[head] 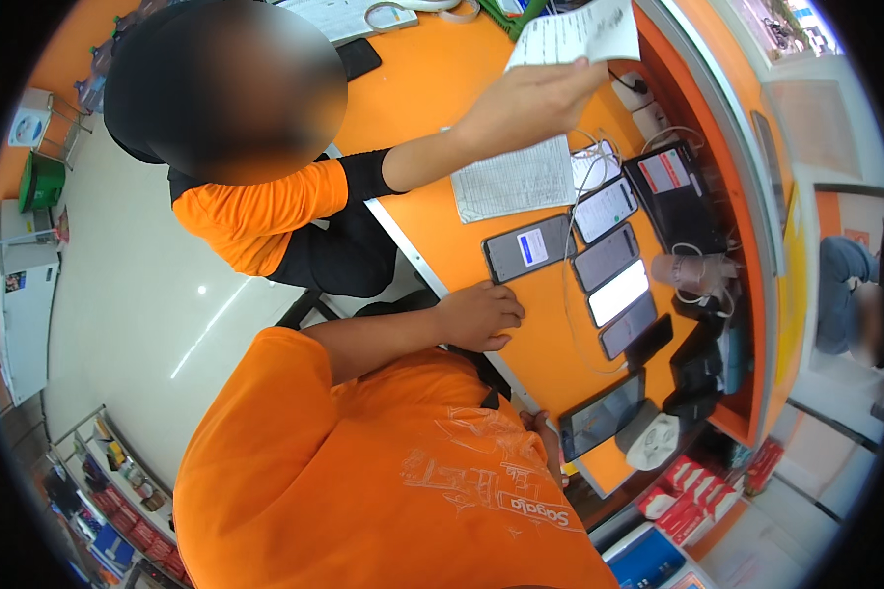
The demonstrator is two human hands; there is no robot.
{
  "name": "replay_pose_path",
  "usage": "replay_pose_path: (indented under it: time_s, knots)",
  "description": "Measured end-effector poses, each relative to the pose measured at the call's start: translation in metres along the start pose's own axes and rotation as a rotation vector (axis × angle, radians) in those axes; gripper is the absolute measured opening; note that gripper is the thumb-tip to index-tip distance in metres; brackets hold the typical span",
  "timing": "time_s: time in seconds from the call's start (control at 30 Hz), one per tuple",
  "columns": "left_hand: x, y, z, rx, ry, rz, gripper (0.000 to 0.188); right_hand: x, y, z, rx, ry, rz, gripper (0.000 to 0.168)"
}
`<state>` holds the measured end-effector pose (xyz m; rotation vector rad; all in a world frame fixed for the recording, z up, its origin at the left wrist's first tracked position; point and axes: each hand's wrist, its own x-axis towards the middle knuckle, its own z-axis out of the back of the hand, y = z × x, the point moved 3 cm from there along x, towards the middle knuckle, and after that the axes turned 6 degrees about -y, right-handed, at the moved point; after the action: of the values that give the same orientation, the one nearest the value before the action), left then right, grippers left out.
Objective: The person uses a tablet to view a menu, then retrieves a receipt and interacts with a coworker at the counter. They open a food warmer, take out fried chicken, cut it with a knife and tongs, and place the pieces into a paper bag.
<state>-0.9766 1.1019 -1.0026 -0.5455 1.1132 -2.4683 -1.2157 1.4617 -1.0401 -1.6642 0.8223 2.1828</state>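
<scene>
My left hand [480, 316] rests on the edge of the orange tabletop [530, 361], fingers loosely bent and slightly apart, with nothing in it. Just beyond its fingertips lies a grey-screened smartphone [529, 248] showing a pop-up box. To the right of that are several more phones in a slanting row, among them one with a bright white screen [619, 293]. My right hand [538, 423] is low at the table's front edge, partly hidden by my orange shirt [383, 471]. Closest to it is a tablet [602, 414]; whether its fingers hold anything is unclear.
A co-worker's hand [530, 96] lifts a printed paper [578, 33] over the table. Beneath that arm lies a ruled sheet [514, 180]. White cables [571, 294] run among the phones. A black device [674, 195], a plastic cup [681, 271] and a white power socket [652, 442] line the far side.
</scene>
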Motion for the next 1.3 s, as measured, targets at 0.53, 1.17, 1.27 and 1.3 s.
replay_pose_path:
  time_s: [0.53, 1.17, 1.27, 1.3]
  knots:
    - [-0.011, 0.016, 0.016, -0.019, 0.026, 0.012, 0.029, -0.080, 0.082, -0.102, -0.638, -0.295, 0.019, 0.065]
    - [-0.013, 0.038, 0.023, 0.002, -0.010, 0.009, 0.025, -0.151, 0.359, -0.349, -0.272, 0.208, 1.312, 0.072]
    - [-0.013, 0.037, 0.016, -0.010, -0.001, 0.026, 0.025, -0.165, 0.380, -0.382, -0.192, 0.117, 1.342, 0.078]
    - [-0.015, 0.037, 0.015, -0.011, 0.000, 0.034, 0.025, -0.166, 0.382, -0.388, -0.180, 0.101, 1.351, 0.078]
